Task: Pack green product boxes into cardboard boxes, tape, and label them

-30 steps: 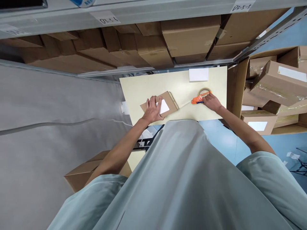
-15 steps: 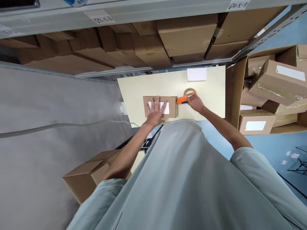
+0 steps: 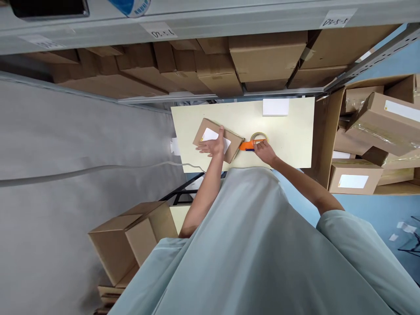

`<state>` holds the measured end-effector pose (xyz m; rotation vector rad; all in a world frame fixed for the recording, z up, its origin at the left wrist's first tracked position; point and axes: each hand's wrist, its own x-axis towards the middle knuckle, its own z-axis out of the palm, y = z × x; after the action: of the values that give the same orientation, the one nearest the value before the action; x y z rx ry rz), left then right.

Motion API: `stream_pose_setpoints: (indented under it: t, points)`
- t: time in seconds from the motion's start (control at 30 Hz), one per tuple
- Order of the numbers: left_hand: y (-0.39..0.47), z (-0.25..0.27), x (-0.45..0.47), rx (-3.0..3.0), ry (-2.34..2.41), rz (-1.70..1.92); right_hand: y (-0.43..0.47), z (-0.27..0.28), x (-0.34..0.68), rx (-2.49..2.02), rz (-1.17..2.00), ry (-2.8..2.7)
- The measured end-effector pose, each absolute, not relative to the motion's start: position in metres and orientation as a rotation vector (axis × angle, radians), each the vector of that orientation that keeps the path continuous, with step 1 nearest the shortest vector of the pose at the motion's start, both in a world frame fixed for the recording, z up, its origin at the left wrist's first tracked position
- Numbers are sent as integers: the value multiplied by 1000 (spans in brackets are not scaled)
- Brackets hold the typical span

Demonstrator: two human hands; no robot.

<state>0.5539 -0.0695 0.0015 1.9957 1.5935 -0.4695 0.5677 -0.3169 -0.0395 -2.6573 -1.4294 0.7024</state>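
Head camera view, with the clock read from the parcel: farthest left, a pale cable runs in from nine o'clock and ends close to the near edge of the table. At eight o'clock an open-topped carton stands on its own, well apart from the work. The parcel itself, a flat brown cardboard box with a white label, lies askew on the nine o'clock half of the cream table. The left hand lies across its top and partly covers the label, fingers spread wide toward nine o'clock and thumb pointing to twelve, closed around nothing; how firmly it presses, I cannot tell. Toward twelve o'clock, beyond the table, brown boxes fill a grey metal shelf. At three o'clock an orange tape dispenser points its tip at the parcel's right end, seemingly touching it, with a roll of tape at its back. The right hand holds the dispenser's handle in a narrow, curled grip. At two o'clock sits a white stack, and farthest right, at three, a large carton holds taped boxes.
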Motion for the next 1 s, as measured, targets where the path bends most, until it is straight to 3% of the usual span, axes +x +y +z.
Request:
stream_pose_setpoints:
  t: [0.13, 0.4, 0.73, 1.0]
  points:
    - [-70, -3, 585, 1997, 1707, -457, -302, -36, 553, -2614, 742, -1465]
    - [-65, -3, 570, 2430, 1121, -512, -324, -35, 555, -2480, 759, -1611]
    - [-68, 5, 553, 2543, 747, -576, -427, -24, 610, -2706, 855, -1482]
    - [-74, 12, 539, 2603, 477, -660, -339, -28, 630, -2676, 735, -1471]
